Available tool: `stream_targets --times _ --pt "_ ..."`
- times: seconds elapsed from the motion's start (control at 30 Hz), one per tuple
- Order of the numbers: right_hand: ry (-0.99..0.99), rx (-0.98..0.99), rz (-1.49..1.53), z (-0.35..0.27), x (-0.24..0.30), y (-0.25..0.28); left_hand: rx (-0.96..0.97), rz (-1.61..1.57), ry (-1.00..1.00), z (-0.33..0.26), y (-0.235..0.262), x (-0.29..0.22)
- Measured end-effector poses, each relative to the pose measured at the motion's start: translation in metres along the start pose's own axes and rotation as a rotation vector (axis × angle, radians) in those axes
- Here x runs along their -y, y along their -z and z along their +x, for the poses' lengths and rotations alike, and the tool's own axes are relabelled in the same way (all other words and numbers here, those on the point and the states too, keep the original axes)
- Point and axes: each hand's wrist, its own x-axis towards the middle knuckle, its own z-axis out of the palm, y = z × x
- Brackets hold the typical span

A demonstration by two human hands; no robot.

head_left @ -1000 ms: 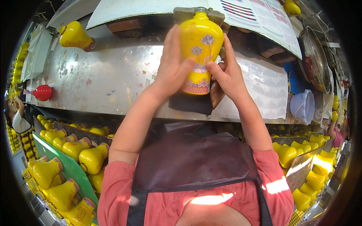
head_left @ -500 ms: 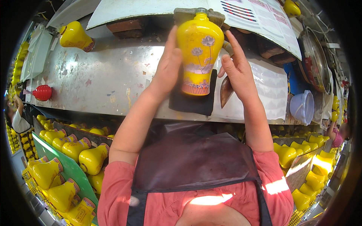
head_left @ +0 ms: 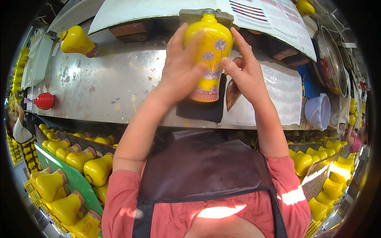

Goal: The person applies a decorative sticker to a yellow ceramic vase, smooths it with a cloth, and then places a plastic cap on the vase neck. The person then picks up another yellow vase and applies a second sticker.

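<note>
1. Vase (head_left: 208, 41): yellow, with grey flowers and a patterned band by the base. It lies at upper centre of the frame, neck toward the top edge, between both hands.
2. Left hand (head_left: 179, 73): open, fingers extended and thumb reaching over the vase's front (fingertips blurred, so firmness of contact cannot be told). It covers part of the left flank.
3. Right hand (head_left: 247, 73): loosely open at the vase's right side, forefinger extended by the shoulder, thumb near the flower stems. Other fingers partly curled and partly hidden.
4. Support: the neck lies at a grey block (head_left: 189, 16); the base end is over a black cloth (head_left: 198, 113).
5. Brown piece (head_left: 232, 95): pointed, just below the right hand; cannot tell whether it is held.
6. Table (head_left: 103, 85): metal, scuffed. At its upper left lies a second vase (head_left: 78, 41); at left, a red pot (head_left: 44, 100).
7. Right of centre: a white sheet (head_left: 278, 93), then a pale bucket (head_left: 319, 112) near the table's edge.
8. Lower left: rows of yellow vases (head_left: 98, 168) beside a green board (head_left: 65, 164). More yellow vases fill the lower right.
</note>
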Motion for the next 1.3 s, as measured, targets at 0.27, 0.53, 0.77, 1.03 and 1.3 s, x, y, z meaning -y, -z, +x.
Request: stream_targets --times 0.27,0.53,0.77,1.03,1.3 --pt "0.095 -0.071 -0.046 0.004 -0.005 -0.007 -0.026 -0.013 0.000 0.001 -0.003 -0.001" --pt "0.090 -0.063 -0.029 0.004 -0.007 -0.008 -0.007 0.022 -0.011 0.000 -0.001 0.001" --pt "-0.029 -0.001 0.079 0.006 0.008 0.006 0.010 -0.309 0.150 -0.002 -0.001 0.002" --pt "0.069 -0.044 -0.137 0.019 0.029 0.004 -0.019 -0.294 0.150 -0.001 -0.002 -0.004" --pt "0.118 -0.096 -0.337 0.033 0.041 -0.003 -0.053 -0.193 0.175 -0.001 -0.010 -0.008"
